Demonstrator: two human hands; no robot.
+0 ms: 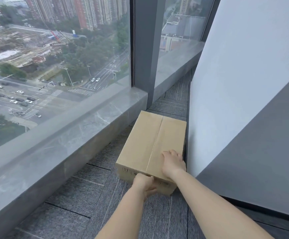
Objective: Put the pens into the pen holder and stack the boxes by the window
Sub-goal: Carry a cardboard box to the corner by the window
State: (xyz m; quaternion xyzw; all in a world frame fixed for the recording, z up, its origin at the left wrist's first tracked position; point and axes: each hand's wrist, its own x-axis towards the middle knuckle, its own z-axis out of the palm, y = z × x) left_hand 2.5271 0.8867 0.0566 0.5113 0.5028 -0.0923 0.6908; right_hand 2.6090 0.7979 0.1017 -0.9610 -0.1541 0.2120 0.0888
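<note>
A brown cardboard box lies on the grey carpet between the window sill and a white wall, its closed flaps meeting in a seam down the middle. My left hand grips the box's near edge, thumb on top and fingers against the front face. My right hand rests palm down on the near right corner of the top, fingers spread over the right edge. No pens, pen holder or other box are in view.
A grey marble window sill runs along the left under floor-to-ceiling glass. A grey window pillar stands behind the box. The white wall with a dark grey lower panel closes the right side. Carpet lies before the box.
</note>
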